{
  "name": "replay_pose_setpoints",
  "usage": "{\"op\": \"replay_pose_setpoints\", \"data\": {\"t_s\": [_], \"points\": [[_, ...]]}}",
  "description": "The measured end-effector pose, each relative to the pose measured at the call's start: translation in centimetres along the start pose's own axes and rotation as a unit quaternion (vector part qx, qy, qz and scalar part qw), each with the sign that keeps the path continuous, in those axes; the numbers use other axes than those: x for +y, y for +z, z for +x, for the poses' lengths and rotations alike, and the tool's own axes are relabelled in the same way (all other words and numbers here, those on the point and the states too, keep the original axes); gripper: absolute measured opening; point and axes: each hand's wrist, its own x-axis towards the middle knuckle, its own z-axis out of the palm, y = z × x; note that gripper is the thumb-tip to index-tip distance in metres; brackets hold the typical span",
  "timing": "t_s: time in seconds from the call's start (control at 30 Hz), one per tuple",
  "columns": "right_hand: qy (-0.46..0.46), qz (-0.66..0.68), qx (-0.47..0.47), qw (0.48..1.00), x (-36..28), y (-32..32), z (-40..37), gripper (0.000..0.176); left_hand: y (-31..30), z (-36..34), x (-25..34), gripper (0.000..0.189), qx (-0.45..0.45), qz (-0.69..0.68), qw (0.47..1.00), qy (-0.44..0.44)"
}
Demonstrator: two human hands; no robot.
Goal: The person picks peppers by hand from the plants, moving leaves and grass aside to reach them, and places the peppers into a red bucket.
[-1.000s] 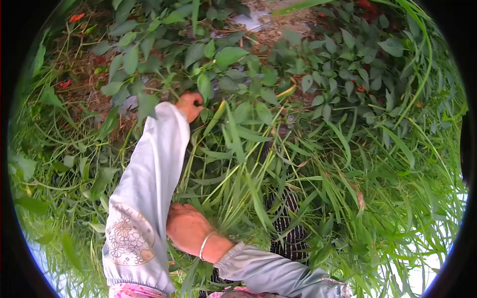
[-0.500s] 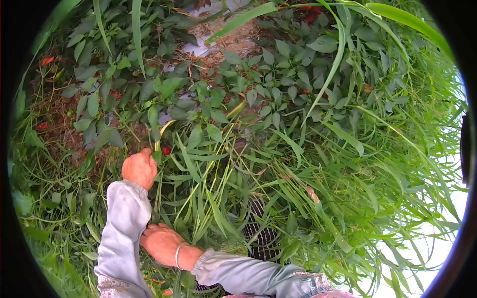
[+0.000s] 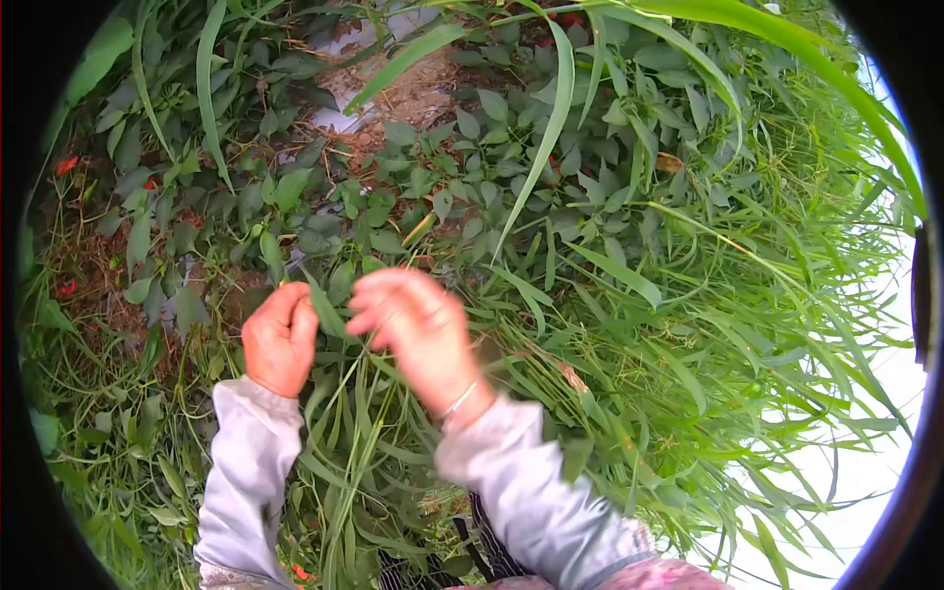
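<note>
My left hand (image 3: 280,339) is closed among the pepper plants, thumb pressed to the bent fingers. Whatever it pinches is hidden. Just to its right, a broad green leaf (image 3: 324,309) stands between the two hands. My right hand (image 3: 418,334), with a pale bangle (image 3: 459,397) at the wrist, is blurred by motion. Its fingers point left toward that leaf and look stretched and apart, with nothing visible in them. Below the hands, long grass blades (image 3: 359,442) hang over the plants.
Pepper plants (image 3: 393,187) with dark leaves fill the upper area. Red peppers (image 3: 67,165) show at the left. Bare soil (image 3: 403,98) and pale plastic sheet (image 3: 339,120) lie at the top. Tall grass (image 3: 688,374) crowds the right; long blades cross overhead. Striped trouser fabric (image 3: 492,536) shows below.
My right hand has moved up and right from beside the left forearm, its fingers now spread. My left hand stays near the same spot, turned slightly. The red pepper beside it is now out of sight.
</note>
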Motion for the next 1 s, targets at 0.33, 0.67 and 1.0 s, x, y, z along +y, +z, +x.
{"op": "replay_pose_setpoints", "data": {"t_s": [0.33, 0.67, 1.0], "points": [[0.077, -0.811, 0.08, 0.574, -4.1, -15.3, 13.4, 0.044, 5.4, -0.6, 2.8, 0.01, -0.088, 0.006, 0.993, 0.076], [0.03, -0.852, 0.023, 0.523, -3.7, -19.5, 12.3, 0.051, 5.6, -0.2, 2.8, 0.013, -0.117, 0.01, 0.992, 0.04], [-0.016, -0.973, -0.053, 0.223, 1.1, -19.8, 18.6, 0.039, 6.4, -1.3, 1.8, 0.011, -0.113, -0.007, 0.993, 0.029]]}}
